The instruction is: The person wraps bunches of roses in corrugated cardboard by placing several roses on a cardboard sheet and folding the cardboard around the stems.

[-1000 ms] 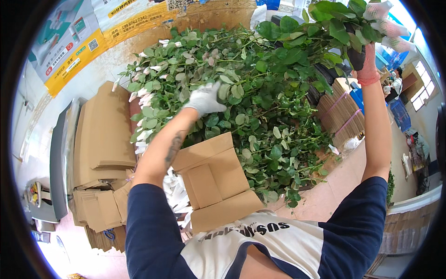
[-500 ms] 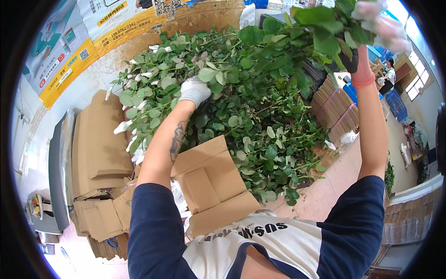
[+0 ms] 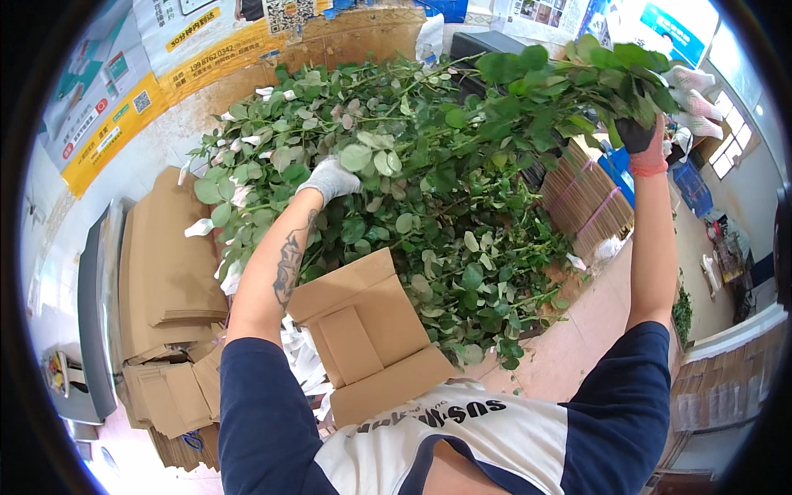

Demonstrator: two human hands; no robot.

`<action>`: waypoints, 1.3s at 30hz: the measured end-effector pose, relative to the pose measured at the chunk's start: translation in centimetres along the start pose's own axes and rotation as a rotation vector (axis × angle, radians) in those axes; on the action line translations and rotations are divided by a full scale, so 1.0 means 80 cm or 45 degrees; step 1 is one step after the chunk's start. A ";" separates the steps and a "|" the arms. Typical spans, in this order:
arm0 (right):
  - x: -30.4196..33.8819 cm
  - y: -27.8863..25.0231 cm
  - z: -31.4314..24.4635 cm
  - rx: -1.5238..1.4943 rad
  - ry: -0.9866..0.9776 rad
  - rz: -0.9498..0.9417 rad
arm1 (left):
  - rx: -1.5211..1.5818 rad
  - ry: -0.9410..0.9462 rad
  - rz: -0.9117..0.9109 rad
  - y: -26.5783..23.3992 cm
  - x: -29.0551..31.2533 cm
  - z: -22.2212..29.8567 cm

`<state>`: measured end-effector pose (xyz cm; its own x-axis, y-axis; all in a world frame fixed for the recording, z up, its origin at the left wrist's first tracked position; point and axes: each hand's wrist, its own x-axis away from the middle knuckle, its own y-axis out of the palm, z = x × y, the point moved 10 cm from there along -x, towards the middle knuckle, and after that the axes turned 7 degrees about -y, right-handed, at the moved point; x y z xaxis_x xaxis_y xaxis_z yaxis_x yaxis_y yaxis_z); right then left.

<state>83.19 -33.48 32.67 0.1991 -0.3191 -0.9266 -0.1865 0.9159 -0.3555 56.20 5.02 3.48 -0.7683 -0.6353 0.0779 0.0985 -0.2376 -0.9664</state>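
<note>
My right hand [image 3: 639, 142], in a red and black glove, is raised at the upper right. It is closed around a bunch of leafy rose stems [image 3: 569, 99]; pale netting sleeves [image 3: 695, 95] cover the bud ends past my fingers, and the leafy stems stretch left. My left hand [image 3: 330, 180], in a pale grey glove, reaches into a large heap of leafy stems [image 3: 462, 206]. Leaves hide its fingers, so its grip cannot be made out. White-sleeved buds [image 3: 198, 228] stick out along the heap's left side.
An open cardboard box [image 3: 363, 330] stands between me and the heap. Flat cardboard sheets [image 3: 177, 264] are stacked at left, with a bundle of tied cardboard [image 3: 586, 198] at right. Behind the heap is a dark grey case [image 3: 487, 43]. Posters cover the far wall.
My right hand has lowered slightly, and the bunch has swung down and rightward, its sleeved buds now showing clearly. My left hand has shifted slightly left and down in the picture.
</note>
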 end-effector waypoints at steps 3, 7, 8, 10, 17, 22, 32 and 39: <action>-0.018 0.000 -0.021 0.023 -0.042 0.035 | 0.397 0.210 -0.085 0.013 0.021 0.011; -0.051 -0.002 -0.067 0.614 -0.316 -0.186 | 0.497 0.549 -0.002 0.001 0.008 0.018; -0.033 0.001 -0.043 0.383 -0.161 -0.146 | 0.354 0.479 0.000 0.001 0.008 0.016; -0.015 0.005 -0.032 0.310 -0.126 -0.140 | 0.130 0.398 0.042 -0.016 0.011 0.030; 0.015 0.060 -0.037 0.333 -0.059 -0.256 | 0.296 0.371 0.353 -0.060 -0.012 0.019; 0.028 0.012 0.013 -0.159 0.275 -0.054 | 0.581 0.095 0.165 -0.095 0.005 0.014; 0.076 0.007 -0.020 0.502 0.122 -0.239 | -0.252 -0.455 0.085 -0.017 -0.051 -0.160; 0.148 -0.068 0.054 -0.336 0.627 0.226 | -0.433 -0.317 0.201 -0.049 -0.038 -0.145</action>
<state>90.72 -41.21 24.15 -0.3161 -0.3001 -0.9000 -0.4220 0.8941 -0.1499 50.79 16.38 4.17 -0.5810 -0.8116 -0.0609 -0.0429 0.1053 -0.9935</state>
